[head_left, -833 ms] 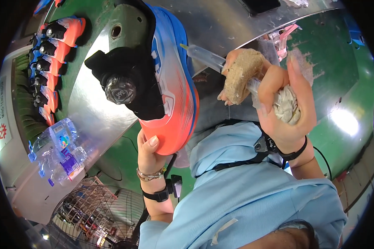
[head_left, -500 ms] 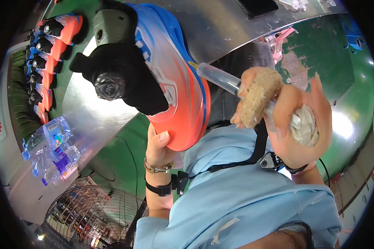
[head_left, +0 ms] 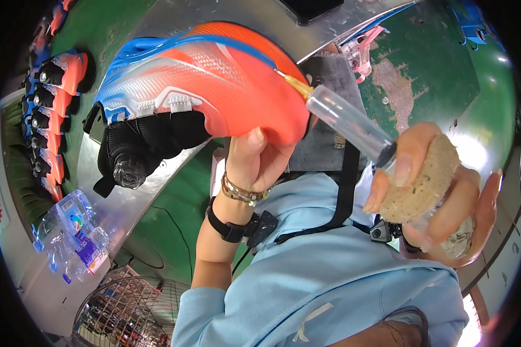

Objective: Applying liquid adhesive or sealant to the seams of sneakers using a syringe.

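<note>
A coral, white and blue sports shoe (head_left: 214,81) with a black lining lies tilted on its side in front of me. My left hand (head_left: 257,150) grips it by the toe, thumb on the upper and the other fingers partly hidden below. In my right hand (head_left: 446,191) is a clear syringe (head_left: 350,124), its yellow-based needle meeting the seam between the upper and the blue sole edge near the toe. The same hand holds a tan, rough-surfaced block (head_left: 425,179) against the syringe, and a crumpled whitish wad (head_left: 460,237) sits in its palm.
Several similar shoes (head_left: 58,110) stand in a row at the left. Crushed plastic bottles (head_left: 75,231) lie below them, near a wire-caged fan (head_left: 127,306). A dark phone (head_left: 309,8) rests on the metal table (head_left: 237,11). Pink straps (head_left: 362,55) hang beyond its edge.
The shoe has been turned, its heel swinging left and its sole edge now facing up. My right hand has moved right and down, and the needle has shifted along the seam toward the toe.
</note>
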